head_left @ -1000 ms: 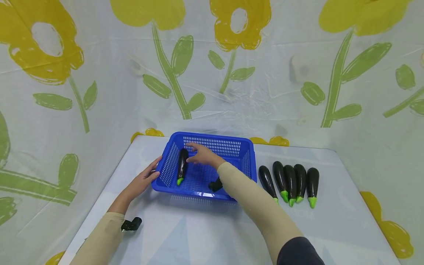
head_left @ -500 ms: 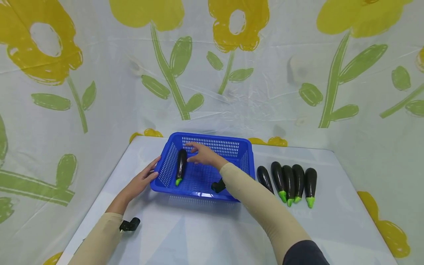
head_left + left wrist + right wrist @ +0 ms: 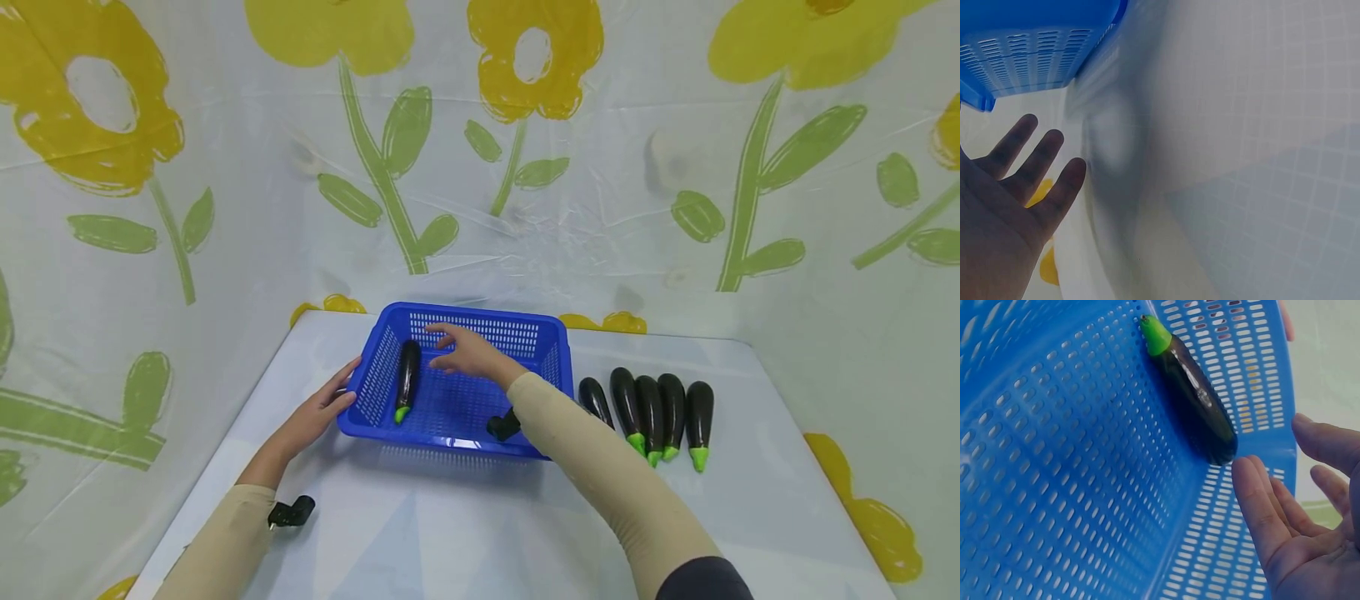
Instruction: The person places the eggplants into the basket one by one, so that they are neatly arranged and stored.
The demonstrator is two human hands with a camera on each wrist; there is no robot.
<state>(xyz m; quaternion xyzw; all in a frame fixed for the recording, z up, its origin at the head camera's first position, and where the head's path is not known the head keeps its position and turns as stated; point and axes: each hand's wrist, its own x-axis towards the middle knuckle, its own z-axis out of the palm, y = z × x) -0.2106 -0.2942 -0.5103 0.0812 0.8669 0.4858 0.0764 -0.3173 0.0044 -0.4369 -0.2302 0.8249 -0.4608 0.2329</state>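
A blue plastic basket (image 3: 450, 443) with slotted walls stands on the table. Inside, along its left wall, lies a dark eggplant (image 3: 408, 375) with a green stem end pointing toward me. My right hand (image 3: 471, 352) hovers within the basket, to the right of that eggplant, fingers spread and holding nothing. In the right wrist view the fingertips (image 3: 1244, 472) appear close to the eggplant's (image 3: 1197, 403) rounded end, apart from it. At the basket's left side, my left hand (image 3: 311, 421) rests its straight fingers against the rim.
Several more eggplants (image 3: 652, 412) lie side by side on the table to the right of the basket, the nearest one partly hidden by my right sleeve. The white table (image 3: 420, 533) backs onto a flower-printed curtain (image 3: 600, 183).
My right hand has shifted slightly right, away from the eggplant in the basket. The left hand stays at the rim. The whole view has drifted a little.
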